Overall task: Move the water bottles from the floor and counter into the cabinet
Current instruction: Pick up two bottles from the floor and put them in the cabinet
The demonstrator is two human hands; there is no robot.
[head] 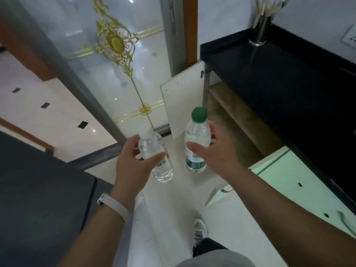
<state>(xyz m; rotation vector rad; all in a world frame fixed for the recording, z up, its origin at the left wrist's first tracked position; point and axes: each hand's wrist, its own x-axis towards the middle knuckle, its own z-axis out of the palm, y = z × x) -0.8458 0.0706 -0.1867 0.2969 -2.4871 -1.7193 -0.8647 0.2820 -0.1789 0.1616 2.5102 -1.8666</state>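
My left hand (133,162) grips a clear water bottle with a white cap (156,153), held tilted above the floor. My right hand (217,155) holds a second clear bottle with a green cap and a red and green label (196,135), nearly upright. Both bottles hang in the air in front of the open cabinet (240,120) under the black counter (279,78). The cabinet's wooden shelves show, and I see nothing on them. Its white door (183,97) stands swung open to the left.
A glass sliding door with gold ornament (115,45) fills the left. A steel utensil holder (260,29) stands on the counter at the back. A pale green cabinet door (279,180) is open at the right. My shoe (199,228) rests on the white floor.
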